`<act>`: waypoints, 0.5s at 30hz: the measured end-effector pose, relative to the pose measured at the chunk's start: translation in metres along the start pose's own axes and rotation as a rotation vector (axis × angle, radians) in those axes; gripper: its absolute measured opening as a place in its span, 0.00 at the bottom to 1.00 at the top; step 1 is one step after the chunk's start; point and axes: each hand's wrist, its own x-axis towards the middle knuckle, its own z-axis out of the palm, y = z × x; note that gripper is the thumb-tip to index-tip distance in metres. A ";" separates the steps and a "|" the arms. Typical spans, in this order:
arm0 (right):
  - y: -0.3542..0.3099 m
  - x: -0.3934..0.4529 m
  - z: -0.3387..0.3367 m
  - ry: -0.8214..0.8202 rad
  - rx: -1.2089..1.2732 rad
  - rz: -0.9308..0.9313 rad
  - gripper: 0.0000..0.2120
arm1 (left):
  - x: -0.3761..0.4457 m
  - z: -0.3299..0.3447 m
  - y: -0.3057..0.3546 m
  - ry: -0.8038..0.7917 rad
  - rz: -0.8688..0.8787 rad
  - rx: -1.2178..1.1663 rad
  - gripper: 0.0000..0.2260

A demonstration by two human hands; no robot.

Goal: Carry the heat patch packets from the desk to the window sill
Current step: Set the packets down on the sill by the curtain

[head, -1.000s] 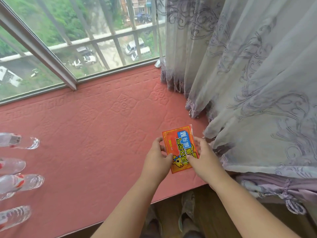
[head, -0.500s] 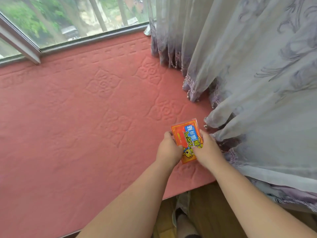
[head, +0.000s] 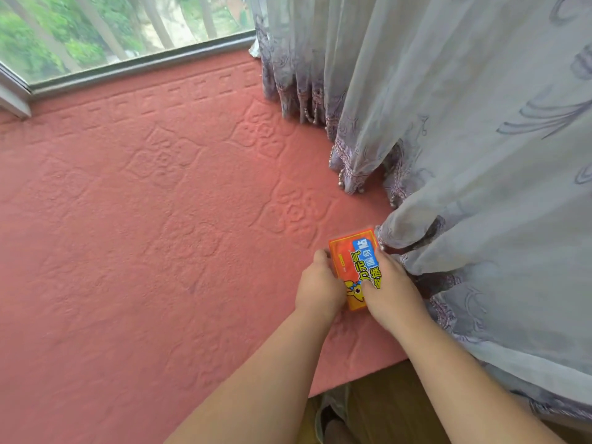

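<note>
An orange heat patch packet [head: 352, 254] with a blue label lies on the pink embossed mat of the window sill [head: 160, 235], near its right end by the curtain. It looks like a small stack, since a second edge shows at its far end. My left hand [head: 317, 286] grips the packet's left edge. My right hand [head: 390, 283] grips its right side with the thumb across the printed face. The near end of the packet is hidden under my hands.
A grey patterned curtain [head: 464, 139] hangs over the sill's right part, its beaded hem touching the mat beside the packet. The window frame [head: 144, 64] runs along the far edge. The sill's front edge drops to a wooden floor [head: 378, 402].
My view has tilted down and moved closer, so the bottles at the left have left the frame. Both hands stay on the packet, now nearer the curtain hem.
</note>
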 end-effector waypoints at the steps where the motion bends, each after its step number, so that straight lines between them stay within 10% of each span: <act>1: 0.002 0.000 -0.001 0.011 -0.016 0.001 0.34 | 0.001 0.002 0.004 -0.006 0.010 -0.004 0.18; 15: -0.018 -0.008 -0.028 -0.067 -0.115 0.034 0.33 | -0.019 -0.028 0.036 -0.029 0.097 0.372 0.25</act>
